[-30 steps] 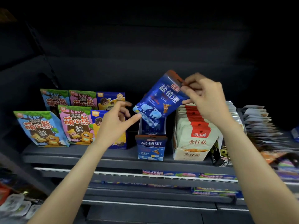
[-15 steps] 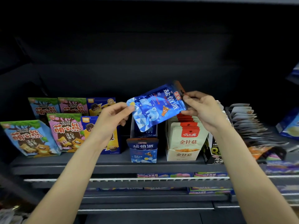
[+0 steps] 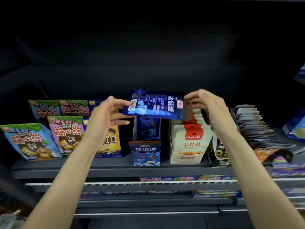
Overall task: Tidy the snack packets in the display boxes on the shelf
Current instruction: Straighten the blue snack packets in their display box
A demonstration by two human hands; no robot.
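The blue snack packet (image 3: 156, 104) is up in the air, lying almost flat and sideways, right above the blue display box (image 3: 146, 146) on the shelf (image 3: 115, 164). I hold it at both ends. My left hand (image 3: 105, 119) pinches its left end, with my thumb on top by the white barcode patch and my fingers stretched out under it. My right hand (image 3: 208, 109) pinches its right end, the end with the red label, between my thumb and my fingertips. The packet does not touch the box below it.

The blue display box stands near the front edge of the shelf. One more blue packet (image 3: 149, 128) stands upright inside it, toward the back. The rest of the box looks dark, so I cannot tell how many packets are in there.

Just to the right of it is a cream display box (image 3: 186, 156) packed with cream packets with red tops (image 3: 193, 134), standing in a neat row. Farther right is a black box (image 3: 219, 154), and past that a leaning row of grey packets (image 3: 250, 126).

To the left of my left hand stand the bear biscuit bags: a blue one (image 3: 28, 141), a pink one (image 3: 66, 134), and a yellow and blue box (image 3: 110, 142) partly hidden behind my wrist. More bags stand behind them, farther back.
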